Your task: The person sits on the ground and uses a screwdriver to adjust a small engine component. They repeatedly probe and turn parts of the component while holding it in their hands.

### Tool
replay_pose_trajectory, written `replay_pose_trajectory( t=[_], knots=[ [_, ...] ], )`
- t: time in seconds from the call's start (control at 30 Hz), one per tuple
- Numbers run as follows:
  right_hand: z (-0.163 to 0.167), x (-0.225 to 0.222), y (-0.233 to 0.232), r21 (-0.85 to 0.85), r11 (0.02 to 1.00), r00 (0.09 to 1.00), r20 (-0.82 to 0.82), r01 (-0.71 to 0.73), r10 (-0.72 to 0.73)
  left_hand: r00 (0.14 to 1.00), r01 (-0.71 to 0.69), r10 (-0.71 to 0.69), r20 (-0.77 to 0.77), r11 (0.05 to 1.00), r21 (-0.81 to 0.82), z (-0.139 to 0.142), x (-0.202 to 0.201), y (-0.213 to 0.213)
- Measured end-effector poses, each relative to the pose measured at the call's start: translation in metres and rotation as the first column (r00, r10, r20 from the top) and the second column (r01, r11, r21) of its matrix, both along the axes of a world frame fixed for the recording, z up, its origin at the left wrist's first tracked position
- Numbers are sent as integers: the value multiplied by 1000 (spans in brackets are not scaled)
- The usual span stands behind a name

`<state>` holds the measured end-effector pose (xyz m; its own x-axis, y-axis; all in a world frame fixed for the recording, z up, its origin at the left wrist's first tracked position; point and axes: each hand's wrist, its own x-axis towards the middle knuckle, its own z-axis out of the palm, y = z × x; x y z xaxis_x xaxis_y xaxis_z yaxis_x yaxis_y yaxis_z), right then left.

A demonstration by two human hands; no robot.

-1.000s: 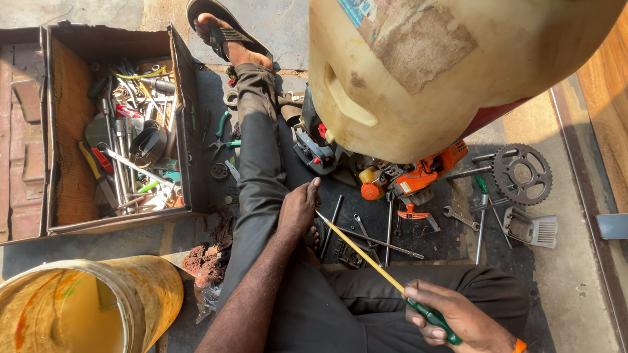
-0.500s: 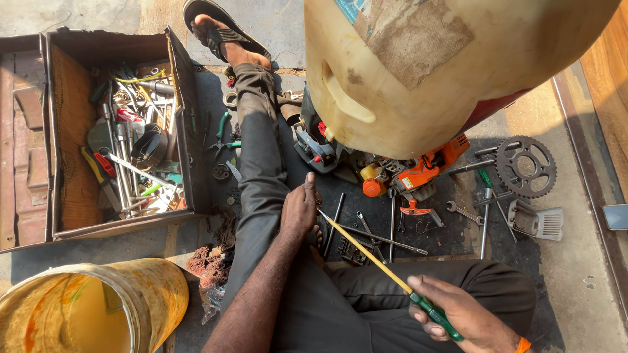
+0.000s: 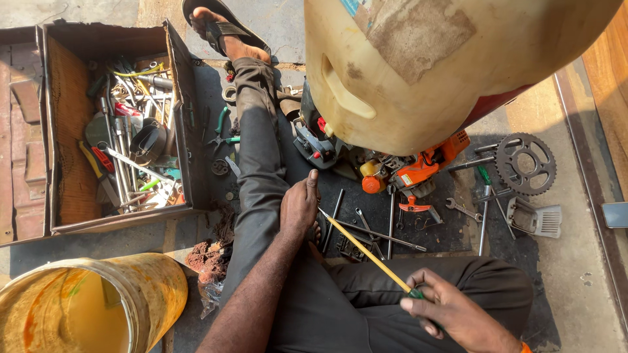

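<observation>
Gripping a long screwdriver (image 3: 366, 252) at its green handle, the right hand (image 3: 458, 314) sits at the lower right of the frame, fingers curled closed around the grip. The screwdriver has a thin shaft that looks yellow in the sunlight, and it slants up and to the left from the hand, with its tip close beside the left hand (image 3: 299, 208) near the centre of the frame. The left hand rests palm down on the dark trouser leg, fingers loosely together and holding nothing; its fingertips lie at the edge of a dark mat (image 3: 432, 222) spread on the floor.

Scattered on the mat just right of the left hand lie several thin metal rods and spanners (image 3: 366, 229). Further right are an orange and black small engine part (image 3: 412, 170), a toothed metal sprocket (image 3: 525, 163) and a small grey plastic scoop-like piece (image 3: 536, 219). A large cream-coloured plastic jerrycan (image 3: 425, 65) fills the upper right of the frame, close to the camera and hiding part of the mat.

At the upper left stands an open, rusty metal toolbox (image 3: 65, 196) crammed with wrenches, pliers and other hand tools. A yellow plastic bucket (image 3: 150, 287), stained orange inside, sits at the lower left. The person's leg stretches toward the top of the frame, ending in a foot wearing a dark sandal (image 3: 222, 29).
</observation>
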<state>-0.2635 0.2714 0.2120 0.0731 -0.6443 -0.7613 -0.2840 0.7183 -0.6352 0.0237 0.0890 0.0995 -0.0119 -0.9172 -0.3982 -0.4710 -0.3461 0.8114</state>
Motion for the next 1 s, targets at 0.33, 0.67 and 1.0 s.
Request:
replay_pose_trajectory(
  t=[0.33,0.67,1.0],
  knots=[
    [-13,-1,5,249,950,954,181,191,-239,994,56,-48,101,995,-78,-9,-3,-4],
    [-10,15,17,-104,967,909,-379,-231,176,998,-27,22,51,995,97,-8,-5,-8],
    [-7,0,4,242,966,973,188,86,-134,995,65,-68,66,997,45,-6,-4,-2]
  ],
)
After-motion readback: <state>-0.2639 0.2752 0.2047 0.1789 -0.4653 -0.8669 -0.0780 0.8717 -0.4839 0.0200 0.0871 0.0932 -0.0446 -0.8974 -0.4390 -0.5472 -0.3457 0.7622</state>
